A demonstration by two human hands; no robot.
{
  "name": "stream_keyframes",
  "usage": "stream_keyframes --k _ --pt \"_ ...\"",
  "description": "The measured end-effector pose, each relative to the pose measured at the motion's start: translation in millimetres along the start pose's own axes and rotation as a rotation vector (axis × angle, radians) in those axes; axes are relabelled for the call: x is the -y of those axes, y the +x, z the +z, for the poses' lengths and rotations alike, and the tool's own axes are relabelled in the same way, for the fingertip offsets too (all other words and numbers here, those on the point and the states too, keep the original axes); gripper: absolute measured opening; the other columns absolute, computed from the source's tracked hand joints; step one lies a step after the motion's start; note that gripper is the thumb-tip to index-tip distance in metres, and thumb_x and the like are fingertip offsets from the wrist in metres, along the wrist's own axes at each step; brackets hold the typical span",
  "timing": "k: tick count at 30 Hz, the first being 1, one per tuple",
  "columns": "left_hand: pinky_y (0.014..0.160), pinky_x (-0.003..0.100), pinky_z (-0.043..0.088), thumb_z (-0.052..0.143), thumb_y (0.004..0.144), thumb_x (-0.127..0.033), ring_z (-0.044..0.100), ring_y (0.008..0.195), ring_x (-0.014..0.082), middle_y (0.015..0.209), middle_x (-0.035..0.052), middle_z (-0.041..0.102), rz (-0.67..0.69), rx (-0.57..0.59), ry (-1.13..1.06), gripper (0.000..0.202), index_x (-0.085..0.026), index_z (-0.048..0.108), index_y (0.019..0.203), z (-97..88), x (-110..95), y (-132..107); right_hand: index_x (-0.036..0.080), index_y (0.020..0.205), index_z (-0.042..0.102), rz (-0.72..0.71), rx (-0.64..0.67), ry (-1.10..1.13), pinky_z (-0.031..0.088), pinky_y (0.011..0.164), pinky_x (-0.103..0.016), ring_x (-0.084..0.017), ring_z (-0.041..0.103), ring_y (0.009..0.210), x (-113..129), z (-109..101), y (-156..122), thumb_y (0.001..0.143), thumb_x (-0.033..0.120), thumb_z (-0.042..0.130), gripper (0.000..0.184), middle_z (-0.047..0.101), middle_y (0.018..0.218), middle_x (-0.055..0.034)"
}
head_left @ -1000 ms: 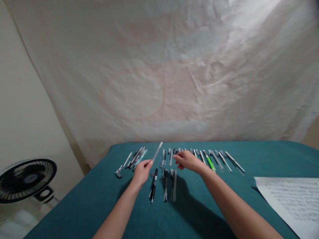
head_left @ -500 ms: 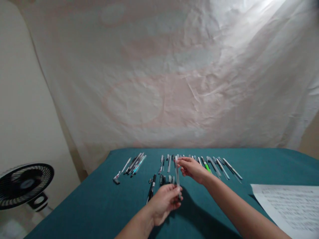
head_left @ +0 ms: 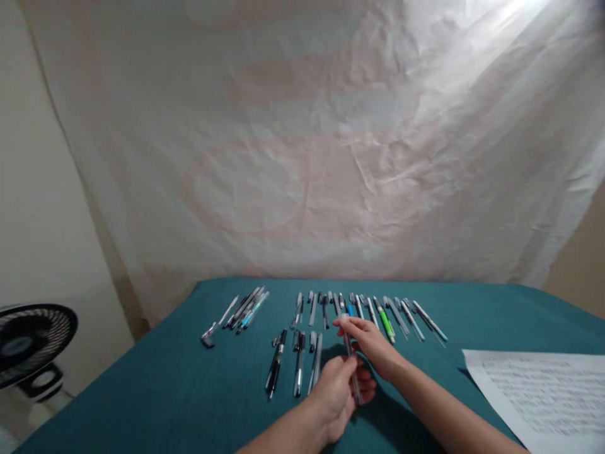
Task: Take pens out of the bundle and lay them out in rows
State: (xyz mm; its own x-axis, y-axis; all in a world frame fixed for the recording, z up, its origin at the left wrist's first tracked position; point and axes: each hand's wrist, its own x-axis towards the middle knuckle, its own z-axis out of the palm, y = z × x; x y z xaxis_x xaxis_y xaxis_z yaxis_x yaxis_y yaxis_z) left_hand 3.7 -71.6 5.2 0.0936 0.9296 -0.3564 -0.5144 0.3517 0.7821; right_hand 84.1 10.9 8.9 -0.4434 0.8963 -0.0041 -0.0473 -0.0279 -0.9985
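Observation:
My left hand (head_left: 336,394) is closed around the lower part of a clear pen (head_left: 350,359), held upright over the teal table (head_left: 142,391). The fingertips of my right hand (head_left: 371,340) pinch the top end of the same pen. Just left of my hands lies a short row of pens (head_left: 295,362), black and clear. Beyond them a long row of pens (head_left: 368,310) stretches across the far table, one of them green. A small bunch of pens (head_left: 243,310) lies at the far left.
A printed sheet of paper (head_left: 543,384) lies on the table at the right. A black fan (head_left: 26,347) stands off the table at the left. A wrinkled white cloth (head_left: 307,139) hangs behind the table.
My left hand lifted the clear pen from the far row and drew it toward me. My right hand came back from the far row and took hold of the pen's top end.

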Motion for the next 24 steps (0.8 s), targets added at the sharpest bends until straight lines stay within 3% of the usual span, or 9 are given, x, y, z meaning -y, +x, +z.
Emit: stream_keyframes --k 2,5,10,15,20,24 --pt "0.042 0.014 0.025 0.047 0.076 -0.039 0.042 0.046 0.0030 0.063 -0.0020 0.047 0.060 -0.004 -0.056 0.025 -0.015 0.044 0.081 -0.1 0 2 0.014 0.082 0.062 0.026 -0.014 0.019 0.030 0.040 -0.016 -0.005 0.042 0.046 -7 3 1 0.069 0.050 0.050 0.040 0.054 0.069 -0.0007" --pt "0.039 0.015 0.011 0.045 0.075 -0.045 0.026 0.039 -0.0004 0.061 -0.0038 0.043 0.113 0.006 -0.081 0.030 -0.016 0.043 0.082 -4.8 4 2 0.012 0.077 0.060 0.062 -0.034 0.061 0.025 0.034 -0.016 -0.003 0.035 0.037 -17 8 2 0.071 0.055 0.045 0.046 0.050 0.057 0.0016" --pt "0.039 0.016 0.008 0.046 0.071 -0.052 0.027 0.040 0.0003 0.061 -0.0031 0.043 0.106 -0.037 -0.095 0.037 -0.017 0.042 0.081 -12.0 11 1 0.011 0.068 0.059 -0.005 -0.036 -0.089 0.026 0.035 -0.016 -0.005 0.037 0.035 -24 12 -1 0.074 0.052 0.040 0.046 0.044 0.045 0.0039" --pt "0.039 0.015 0.008 0.053 0.068 -0.048 0.025 0.039 -0.0002 0.060 -0.0048 0.042 0.113 -0.074 -0.128 0.035 -0.018 0.042 0.083 -12.1 9 4 0.011 0.064 0.059 -0.043 0.122 -0.313 0.025 0.034 -0.017 -0.006 0.036 0.031 -25 13 -5 0.077 0.046 0.037 0.043 0.042 0.039 0.0048" --pt "0.038 0.016 0.005 0.054 0.066 -0.048 0.018 0.036 -0.0005 0.052 -0.0091 0.032 0.070 -0.080 -0.118 0.034 -0.019 0.040 0.078 -13.6 2 4 0.012 0.058 0.057 -0.131 0.088 -0.319 0.029 0.042 -0.018 -0.007 0.039 0.041 -21 13 -4 0.077 0.042 0.039 0.039 0.044 0.043 0.0038" --pt "0.039 0.016 0.001 0.046 0.069 -0.054 0.011 0.035 0.0005 0.048 -0.0113 0.020 0.020 -0.062 -0.074 0.036 -0.022 0.040 0.084 -15.0 -3 3 0.013 0.051 0.052 -0.140 0.074 -0.276 0.027 0.043 -0.018 -0.007 0.034 0.043 -21 12 -2 0.075 0.040 0.042 0.038 0.039 0.044 0.0045"
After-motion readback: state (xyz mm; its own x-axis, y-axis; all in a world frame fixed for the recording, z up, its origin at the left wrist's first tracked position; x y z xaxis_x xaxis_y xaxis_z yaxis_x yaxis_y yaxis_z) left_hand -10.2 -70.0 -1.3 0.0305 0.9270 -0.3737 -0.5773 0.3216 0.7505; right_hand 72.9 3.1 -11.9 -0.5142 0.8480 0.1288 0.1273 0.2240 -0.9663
